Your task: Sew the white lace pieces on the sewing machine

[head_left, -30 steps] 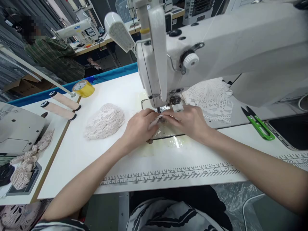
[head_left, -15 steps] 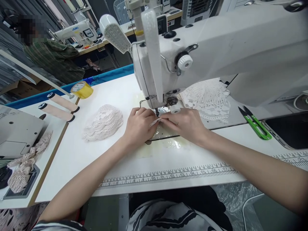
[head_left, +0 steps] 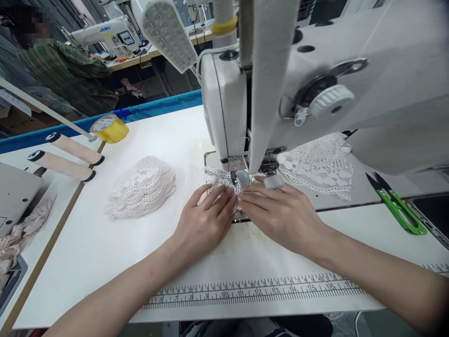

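White lace trim lies under the presser foot of a white sewing machine. Just in front of the needle, my left hand has its fingertips closed down on the lace from the left. From the other side my right hand grips the same lace, fingers pressed together and pointing left, nearly meeting the left ones. The fingers cover most of the lace between them. Behind the right hand, more lace spreads on the machine bed, under the arm.
A pile of white lace sits left of the machine. Green thread snips and a phone lie at right. Yellow tape and two thread cones stand at left. A ruler strip runs along the front edge. Another person sits beyond.
The head view has moved closer to the machine. My fingers have stretched out from a tight pinch, and more lace shows around the presser foot.
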